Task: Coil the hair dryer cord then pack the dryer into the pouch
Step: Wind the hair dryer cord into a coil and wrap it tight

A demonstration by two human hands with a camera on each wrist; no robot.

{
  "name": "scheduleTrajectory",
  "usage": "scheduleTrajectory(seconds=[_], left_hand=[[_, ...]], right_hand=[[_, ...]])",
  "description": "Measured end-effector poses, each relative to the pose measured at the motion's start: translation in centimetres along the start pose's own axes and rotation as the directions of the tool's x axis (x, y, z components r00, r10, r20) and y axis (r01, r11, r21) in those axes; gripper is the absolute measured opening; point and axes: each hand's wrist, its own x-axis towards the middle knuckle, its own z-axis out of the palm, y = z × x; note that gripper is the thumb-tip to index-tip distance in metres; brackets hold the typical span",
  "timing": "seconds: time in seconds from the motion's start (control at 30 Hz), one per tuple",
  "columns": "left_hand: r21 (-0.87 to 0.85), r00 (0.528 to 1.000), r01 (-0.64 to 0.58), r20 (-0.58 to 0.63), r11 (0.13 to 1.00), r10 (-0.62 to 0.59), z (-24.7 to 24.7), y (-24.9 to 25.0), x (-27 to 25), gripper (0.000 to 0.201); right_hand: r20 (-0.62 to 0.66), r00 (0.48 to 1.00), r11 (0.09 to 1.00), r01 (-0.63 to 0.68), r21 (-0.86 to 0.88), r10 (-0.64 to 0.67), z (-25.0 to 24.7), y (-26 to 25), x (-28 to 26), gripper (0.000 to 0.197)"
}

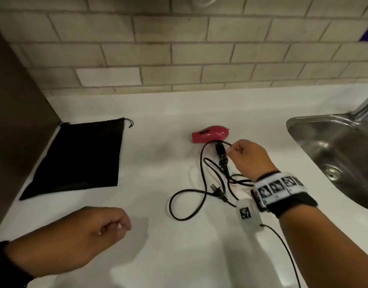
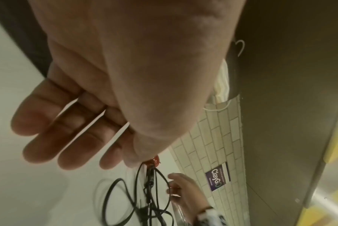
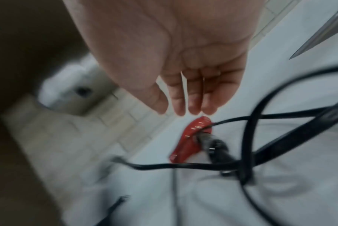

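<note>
A white worktop (image 1: 158, 113) runs along a wall of pale brick-laid tiles (image 1: 179, 50), one tile (image 1: 109, 76) brighter white than the rest. A dark panel (image 1: 17, 104) stands at the left end. At the right, a steel sink (image 1: 334, 146) is set into the worktop, its drain (image 1: 332, 173) showing in the basin and a tap (image 1: 365, 104) rising behind it. A purple sticker (image 2: 217, 178) reading "ClayGo" is stuck on the tiles. The right wrist view shows a blurred white fixture (image 3: 67, 90) on the wall.

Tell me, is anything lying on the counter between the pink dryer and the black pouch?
Nothing visible: bare white counter separates the dryer from the pouch. The loose cord trails toward the person, not toward the pouch.
</note>
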Motion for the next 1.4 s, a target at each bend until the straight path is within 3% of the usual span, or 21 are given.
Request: scheduleTrajectory(seconds=[0.07,0.13,0.2,0.37,0.47,0.6,0.7,0.77,0.8,0.87,0.93,1.03,1.13,1.2,1.27,1.33,1.4], left_hand=[[-0.009,1.000,-0.026,0.002,1.000,0.026,-0.6,0.7,0.7,0.030],[-0.018,0.998,-0.066,-0.023,0.998,0.065,-1.2,1.6,1.1,0.013],[-0.033,0.995,-0.087,-0.041,0.996,0.086,-1.8,1.9,1.5,0.013],[-0.036,0.989,-0.096,-0.112,0.995,0.091,-3.7,2.1,2.7,0.014],[-0.027,0.969,-0.153,-0.203,0.988,0.144,-5.1,2.7,3.7,0.013],[0.103,0.877,-0.304,-0.357,0.947,0.320,-7.3,4.6,5.6,0.015],[0.371,0.783,-0.363,-0.376,0.855,0.496,-8.5,7.1,7.1,0.032],[0.541,0.770,-0.314,-0.335,0.780,0.543,-9.1,8.7,7.8,0.050],[0.590,0.797,-0.277,-0.300,0.758,0.525,-9.3,9.5,7.9,0.062],[0.615,0.894,-0.194,-0.210,0.765,0.395,-9.6,10.6,8.0,0.076],[0.557,0.965,-0.173,-0.071,0.812,0.254,-9.9,10.8,7.6,0.062],[0.378,0.971,-0.238,0.057,0.895,0.234,-10.1,10.5,6.8,0.022],[0.173,0.963,-0.259,0.121,0.950,0.240,-9.7,10.3,6.4,0.021],[-0.013,0.950,-0.269,0.162,0.963,0.268,-9.2,9.9,6.2,0.026],[-0.169,0.959,-0.219,0.147,0.961,0.244,-8.9,8.9,5.9,0.035],[-0.291,0.978,-0.143,0.103,0.946,0.180,-9.0,7.3,5.4,0.040],[-0.410,0.990,-0.116,0.022,0.905,0.137,-9.5,5.7,4.6,0.042]], right_hand=[[-0.034,0.994,0.990,-0.104,-0.091,0.101,0.8,0.4,2.0,0.030],[0.021,0.980,0.968,-0.193,-0.161,0.199,1.8,0.6,3.6,0.041],[0.068,0.970,0.953,-0.214,-0.212,0.233,2.8,0.5,4.7,0.049],[0.144,0.980,0.945,-0.085,-0.317,0.136,3.9,-0.4,6.3,0.037],[0.160,0.985,0.959,-0.017,-0.284,0.064,3.6,-1.2,6.1,0.036],[0.125,0.962,0.950,0.261,-0.172,-0.241,2.8,-3.5,3.6,0.018],[0.165,0.841,0.842,0.532,-0.086,-0.515,2.2,-6.2,0.9,0.024],[0.217,0.732,0.739,0.671,-0.059,-0.646,1.8,-8.1,-0.8,0.030],[0.227,0.675,0.683,0.729,-0.054,-0.702,1.7,-9.0,-1.5,0.031],[0.214,0.569,0.568,0.820,-0.071,-0.794,1.3,-10.4,-2.7,0.032],[0.180,0.488,0.476,0.873,-0.108,-0.854,1.2,-11.2,-3.4,0.031],[0.170,0.406,0.387,0.912,-0.135,-0.898,1.2,-11.9,-4.0,0.029],[0.143,0.328,0.308,0.941,-0.144,-0.934,1.1,-12.6,-4.6,0.037],[0.117,0.329,0.328,0.944,-0.028,-0.937,0.3,-13.1,-5.4,0.049],[0.074,0.396,0.402,0.881,0.250,-0.915,-0.7,-13.2,-6.3,0.065],[0.073,0.511,0.417,0.602,0.681,-0.857,-1.9,-12.9,-6.8,0.071],[0.077,0.567,0.220,0.189,0.957,-0.820,-3.5,-11.8,-6.4,0.060]])
